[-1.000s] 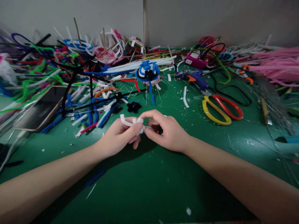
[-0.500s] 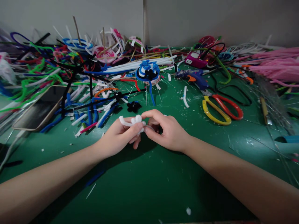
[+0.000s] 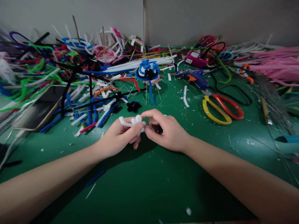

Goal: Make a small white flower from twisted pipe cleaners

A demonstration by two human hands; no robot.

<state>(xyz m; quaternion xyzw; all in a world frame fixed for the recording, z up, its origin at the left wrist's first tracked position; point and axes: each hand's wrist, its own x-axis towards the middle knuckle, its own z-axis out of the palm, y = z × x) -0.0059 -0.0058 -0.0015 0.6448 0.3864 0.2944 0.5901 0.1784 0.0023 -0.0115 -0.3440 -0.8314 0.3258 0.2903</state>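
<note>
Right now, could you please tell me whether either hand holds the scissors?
No, the scissors lie on the green table, apart from the left hand and right hand.

A grey wall [image 3: 198, 21], vertically seamed at twelve o'clock, backs a green desk [image 3: 149, 189] shining just past three o'clock.

The scene is dim, with pale glare glossing the green tabletop [image 3: 243, 146] at right and fainter sheen at left, while its near middle sinks into darkness. Soft shadows gather below the left hand [image 3: 119, 137] and right hand [image 3: 165, 130], both fairly sharp. Toward the edges, the pink pipe cleaners [image 3: 277, 65] and white plastic [image 3: 7, 71] look stretched and smeared.
</note>
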